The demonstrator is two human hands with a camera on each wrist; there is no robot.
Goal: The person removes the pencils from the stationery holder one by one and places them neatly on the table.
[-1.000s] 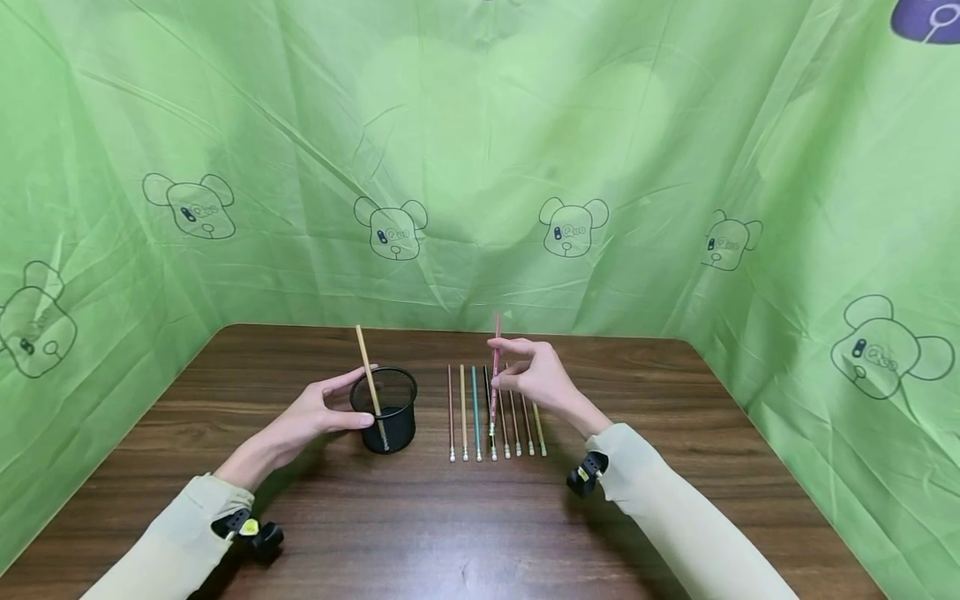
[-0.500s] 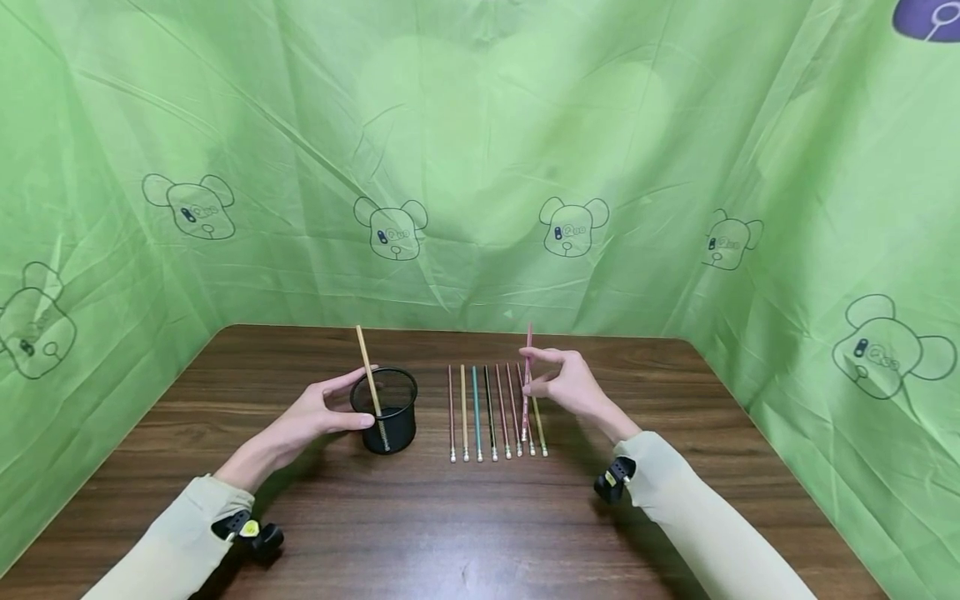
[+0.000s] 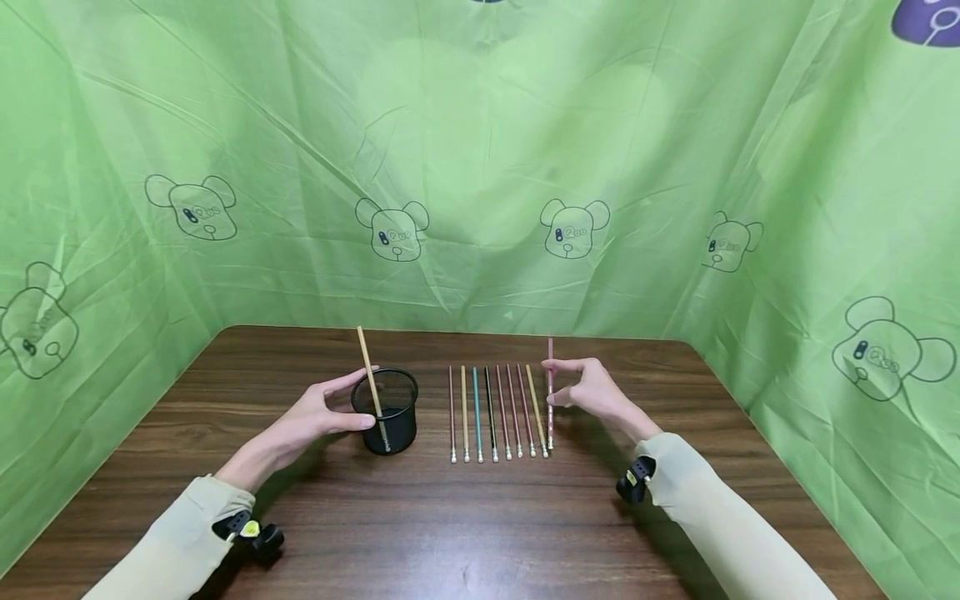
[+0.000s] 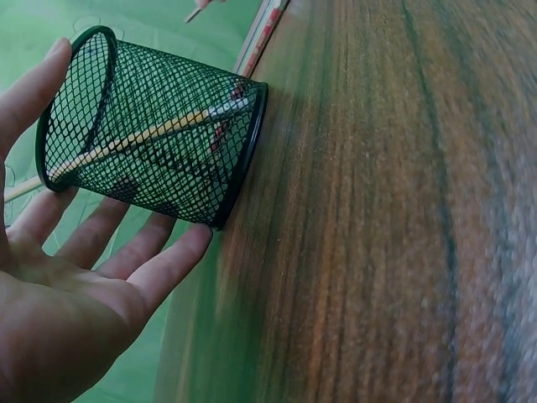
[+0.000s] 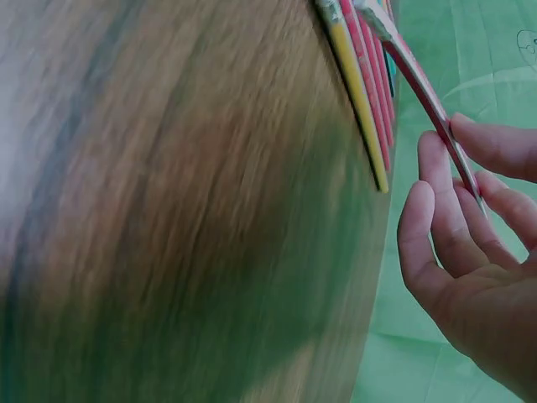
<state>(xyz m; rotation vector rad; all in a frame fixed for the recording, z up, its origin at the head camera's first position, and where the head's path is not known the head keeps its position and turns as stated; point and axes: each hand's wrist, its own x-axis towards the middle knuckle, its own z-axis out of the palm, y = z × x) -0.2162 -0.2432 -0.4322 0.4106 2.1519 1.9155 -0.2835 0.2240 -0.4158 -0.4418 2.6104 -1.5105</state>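
My left hand (image 3: 315,414) grips a black mesh pencil cup (image 3: 400,423), thumb at the near rim and fingers along the far side. Inside the cup leans one plain yellow pencil (image 3: 363,346), its upper end sticking out over the rim. My right hand (image 3: 600,392) pinches a pink patterned pencil (image 3: 551,429) between thumb and fingers, eraser end down, just right of the row. In the right wrist view this pencil (image 5: 426,92) slants across the fingers. The row's rightmost pencil is yellow (image 3: 536,400), close beside the pinched one.
Several pencils lie side by side with erasers toward me, among them a teal pencil (image 3: 476,404) and a black pencil (image 3: 490,404). The brown wooden table (image 3: 420,525) is bounded by a green cloth backdrop (image 3: 480,150) at the back and sides.
My right hand has carried the pink pencil to the right and lower, from over the middle of the row to its right end. The left hand and cup have stayed put.
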